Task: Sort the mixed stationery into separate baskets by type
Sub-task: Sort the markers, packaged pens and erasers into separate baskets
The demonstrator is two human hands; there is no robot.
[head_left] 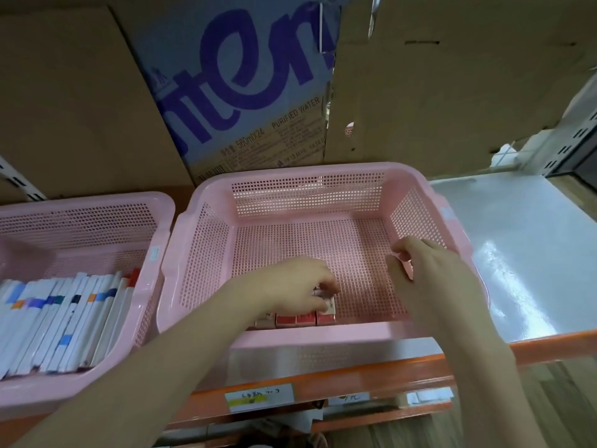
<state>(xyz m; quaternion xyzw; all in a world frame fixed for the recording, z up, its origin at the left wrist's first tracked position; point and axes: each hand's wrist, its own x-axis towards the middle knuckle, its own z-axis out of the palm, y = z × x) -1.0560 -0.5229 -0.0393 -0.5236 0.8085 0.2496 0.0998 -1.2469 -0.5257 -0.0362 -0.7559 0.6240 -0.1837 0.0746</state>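
Two bare forearms, sleeveless, no jewellery.

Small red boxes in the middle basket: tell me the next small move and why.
Probably let the left hand set its box down flush with the row of small red boxes at the near wall of the middle basket; the right hand hovers empty.

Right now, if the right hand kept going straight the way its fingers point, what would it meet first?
The right hand points up-left over the middle pink basket, fingers loosely curled and seemingly empty. Continuing that way, it would probably meet the basket's mesh floor, then its far wall; depth is hard to judge. The small red boxes lie off that line.
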